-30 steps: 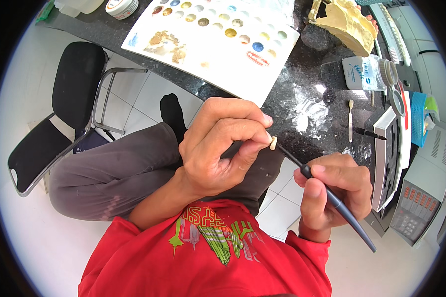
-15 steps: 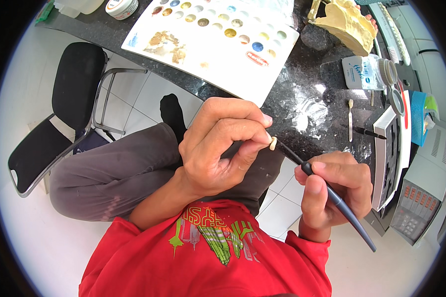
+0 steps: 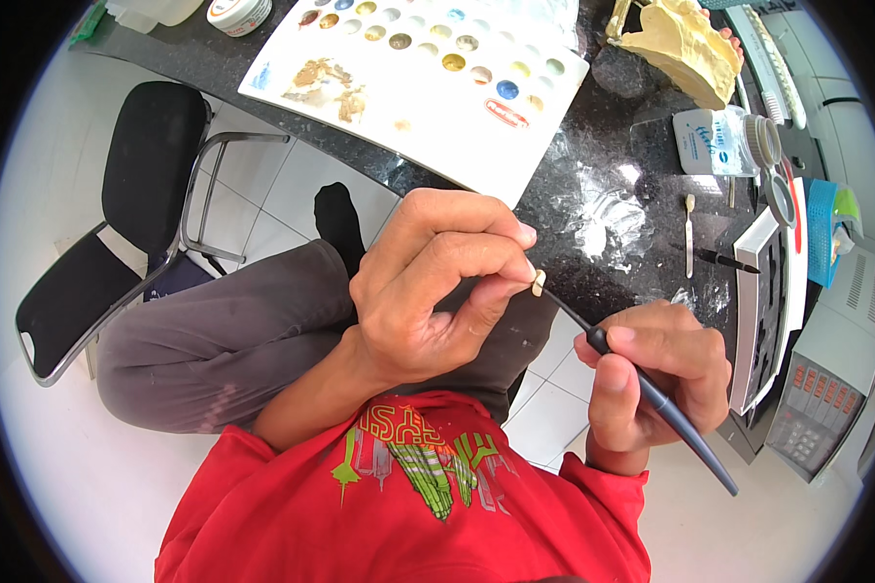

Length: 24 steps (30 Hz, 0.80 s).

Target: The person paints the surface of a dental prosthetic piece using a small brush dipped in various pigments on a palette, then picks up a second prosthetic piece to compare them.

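We pinched a small cream tooth-shaped piece (image 3: 539, 283) between the thumb and fingertips of the left hand (image 3: 442, 291). The piece was located off the near corner of the white palette (image 3: 467, 141), clear of its surface. We positioned the right hand (image 3: 659, 374) farther out from the same corner of the palette, thumb and fingers pinching a slim dark brush (image 3: 685, 428). Its thin tip pointed at the piece; we could not tell whether it touched or lay just beside it.

We found the palette flat on a dark speckled worktop (image 3: 642, 282), its round wells filled with several colours. To the right of the palette we identified, in order, a patch of white smears (image 3: 608, 219), a thin pale-tipped tool (image 3: 689, 238) and a second brush (image 3: 727, 260). We located a yellowish cast (image 3: 676, 49) and a bottle (image 3: 710, 143) also right of the palette. Left of the palette we observed a white-lidded jar (image 3: 240, 17) and a black chair (image 3: 156, 151).
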### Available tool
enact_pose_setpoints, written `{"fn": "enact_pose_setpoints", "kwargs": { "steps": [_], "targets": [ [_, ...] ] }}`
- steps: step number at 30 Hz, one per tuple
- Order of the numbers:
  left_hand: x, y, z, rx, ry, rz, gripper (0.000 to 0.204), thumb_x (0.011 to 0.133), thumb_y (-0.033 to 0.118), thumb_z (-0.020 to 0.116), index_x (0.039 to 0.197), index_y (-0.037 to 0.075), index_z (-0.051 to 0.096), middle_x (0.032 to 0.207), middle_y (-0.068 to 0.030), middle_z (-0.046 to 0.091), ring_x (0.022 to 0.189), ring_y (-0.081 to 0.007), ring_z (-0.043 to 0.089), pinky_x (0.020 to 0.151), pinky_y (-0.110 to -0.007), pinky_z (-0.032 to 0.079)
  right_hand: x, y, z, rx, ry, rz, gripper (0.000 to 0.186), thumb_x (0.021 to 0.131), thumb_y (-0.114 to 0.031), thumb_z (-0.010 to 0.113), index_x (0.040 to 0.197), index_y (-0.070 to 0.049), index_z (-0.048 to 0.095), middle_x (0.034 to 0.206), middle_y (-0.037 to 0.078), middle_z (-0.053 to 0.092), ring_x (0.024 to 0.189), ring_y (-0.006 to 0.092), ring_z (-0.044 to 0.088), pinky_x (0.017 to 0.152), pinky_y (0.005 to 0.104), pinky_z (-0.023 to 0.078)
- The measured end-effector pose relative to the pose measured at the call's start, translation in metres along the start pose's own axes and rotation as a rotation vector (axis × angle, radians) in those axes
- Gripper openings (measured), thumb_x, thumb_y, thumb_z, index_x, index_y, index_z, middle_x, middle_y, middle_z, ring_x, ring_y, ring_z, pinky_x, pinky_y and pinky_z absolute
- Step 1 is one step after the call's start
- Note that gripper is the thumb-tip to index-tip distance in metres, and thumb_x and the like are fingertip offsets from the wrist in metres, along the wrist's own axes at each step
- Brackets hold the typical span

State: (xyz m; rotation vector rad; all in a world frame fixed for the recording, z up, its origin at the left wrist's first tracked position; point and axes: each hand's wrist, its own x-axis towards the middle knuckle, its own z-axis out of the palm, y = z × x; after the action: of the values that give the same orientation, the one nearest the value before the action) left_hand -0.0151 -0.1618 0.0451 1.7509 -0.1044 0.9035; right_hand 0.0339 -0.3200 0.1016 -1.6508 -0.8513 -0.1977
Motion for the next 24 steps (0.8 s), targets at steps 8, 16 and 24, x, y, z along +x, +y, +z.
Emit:
{"fn": "enact_pose_setpoints", "kwargs": {
  "steps": [8,16,24],
  "targets": [
    [0.0004,-0.0006,-0.0053,0.039,-0.105,0.031,0.011,0.085,0.007,0.065,0.082,0.0,0.058,0.091,-0.013,0.054,0.077,-0.0179,0.063,0.068,-0.026,0.053,-0.0018,-0.0033,0.0002,-0.089,-0.042,0.025,0.017,0.085,-0.013,0.064,0.084,0.0,0.053,0.059,0.007,0.058,0.049,0.0117,0.055,0.046,0.0203,0.041],
    [0.0012,0.0018,0.0003,-0.002,0.001,-0.008,0.012,0.073,-0.004,0.069,0.081,0.003,0.063,0.087,-0.01,0.062,0.073,-0.0166,0.061,0.059,-0.025,0.05,-0.0008,-0.0016,-0.0027,0.001,-0.005,0.017,0.015,0.066,0.002,0.069,0.077,0.005,0.059,0.061,0.014,0.062,0.046,0.0179,0.061,0.041,0.0243,0.048],
    [0.001,0.0011,0.0006,-0.004,0.002,-0.002,0.012,0.074,-0.004,0.069,0.081,0.002,0.063,0.087,-0.0101,0.062,0.072,-0.0164,0.061,0.058,-0.025,0.05,-0.0004,-0.0035,-0.004,-0.012,-0.007,0.048,0.014,0.066,0.003,0.068,0.077,0.005,0.059,0.061,0.013,0.062,0.047,0.0173,0.061,0.042,0.0242,0.049]
  ]
}}
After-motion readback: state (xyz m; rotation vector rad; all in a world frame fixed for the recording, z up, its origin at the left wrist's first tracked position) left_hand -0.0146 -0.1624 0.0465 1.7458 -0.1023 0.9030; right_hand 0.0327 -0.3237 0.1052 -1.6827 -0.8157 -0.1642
